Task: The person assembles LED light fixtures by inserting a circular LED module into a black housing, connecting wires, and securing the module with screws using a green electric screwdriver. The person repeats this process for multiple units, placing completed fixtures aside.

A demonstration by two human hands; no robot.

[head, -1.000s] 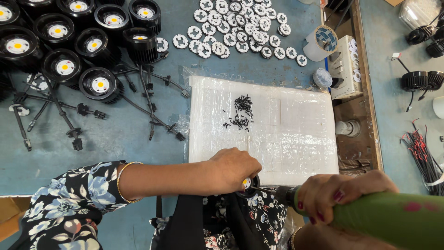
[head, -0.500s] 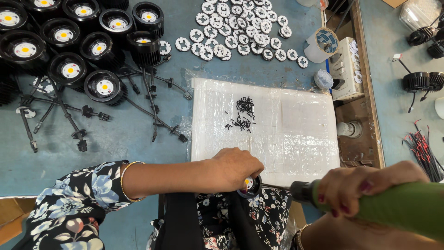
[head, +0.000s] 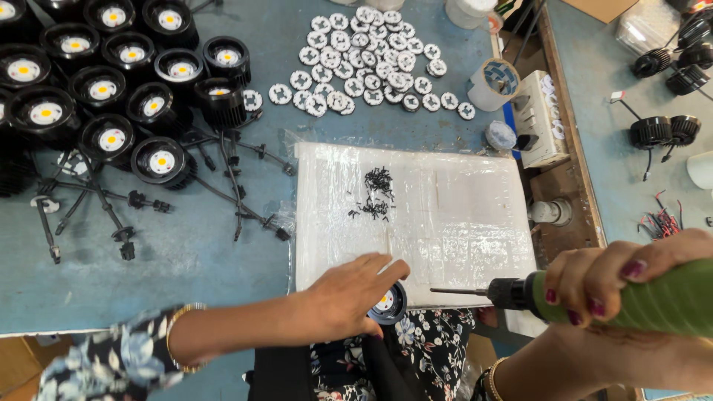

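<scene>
My left hand (head: 349, 295) holds a small black round lamp housing (head: 389, 303) with a yellow centre at the near edge of a white plastic-wrapped board (head: 445, 223). My right hand (head: 631, 278) grips a green electric screwdriver (head: 594, 298). Its thin bit points left, the tip a short way right of the housing and not touching it. A small pile of black screws (head: 377, 194) lies on the board's far left part.
Several black round lamps (head: 111, 89) with trailing cables (head: 148, 200) crowd the blue table at the far left. White round discs (head: 371, 56) are scattered at the back. A tape roll (head: 494, 83) and a white power strip (head: 541, 119) stand at right.
My left hand has spread its fingers and the lamp housing now shows at the board's edge. The screwdriver has swung level, so its bit now points at the housing.
</scene>
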